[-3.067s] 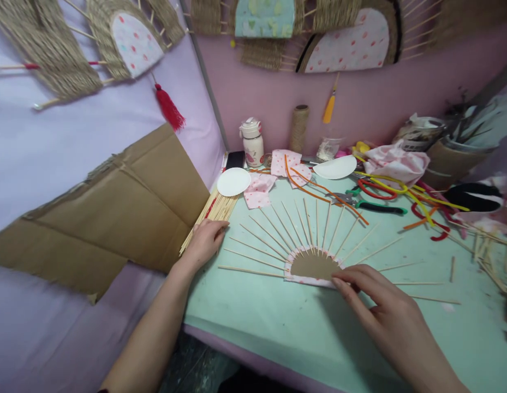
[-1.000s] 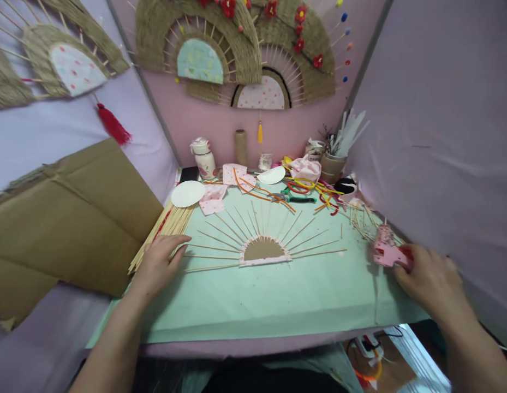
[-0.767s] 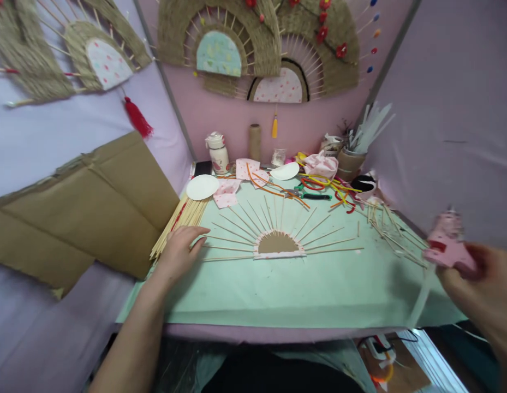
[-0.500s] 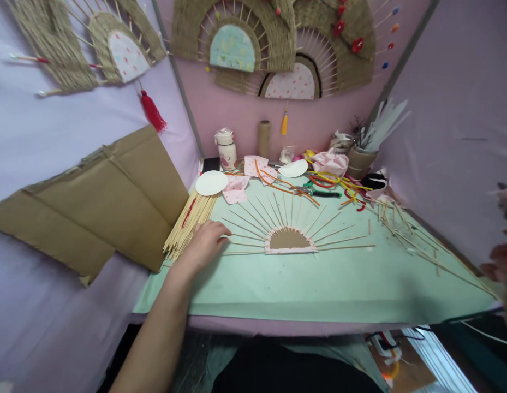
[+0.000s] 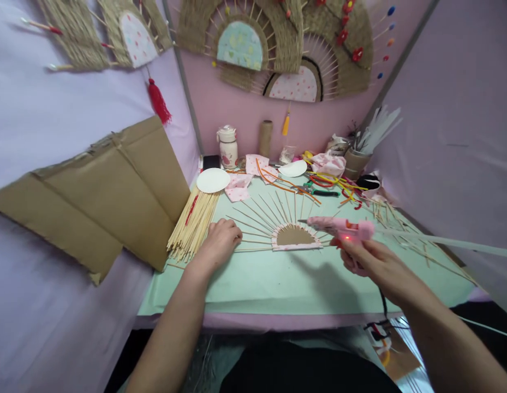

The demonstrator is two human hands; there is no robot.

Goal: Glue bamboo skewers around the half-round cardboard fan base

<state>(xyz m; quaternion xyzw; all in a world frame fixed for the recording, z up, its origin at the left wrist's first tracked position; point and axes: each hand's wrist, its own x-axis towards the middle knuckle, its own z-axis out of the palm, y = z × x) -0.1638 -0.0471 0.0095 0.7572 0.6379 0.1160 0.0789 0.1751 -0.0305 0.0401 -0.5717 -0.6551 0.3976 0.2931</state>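
A half-round cardboard piece (image 5: 296, 236) with a pink patterned rim lies on the green tabletop, thin sticks fanning out from its curved edge. My right hand (image 5: 365, 256) is wrapped round the handle of a pink glue gun (image 5: 339, 226), whose red light glows. The gun's dark tip points left, above the right part of the fan. My left hand (image 5: 224, 238) rests at the fan's left side, by the outer stick ends, fingers curled together; what they hold, if anything, is too small to tell. Left of it lies a bundle of sticks (image 5: 194, 224).
A large folded cardboard sheet (image 5: 114, 191) leans at the left. Behind the fan lie a white disc (image 5: 213, 180), pink cloth pieces, orange strips and green-handled pliers (image 5: 324, 193). A bottle (image 5: 227, 147) and a cardboard tube (image 5: 266, 139) stand farther back. Loose sticks lie at right.
My right hand has come in from the far right edge, bringing the glue gun over the table. My left hand appears slightly farther right, with the view shifted a little.
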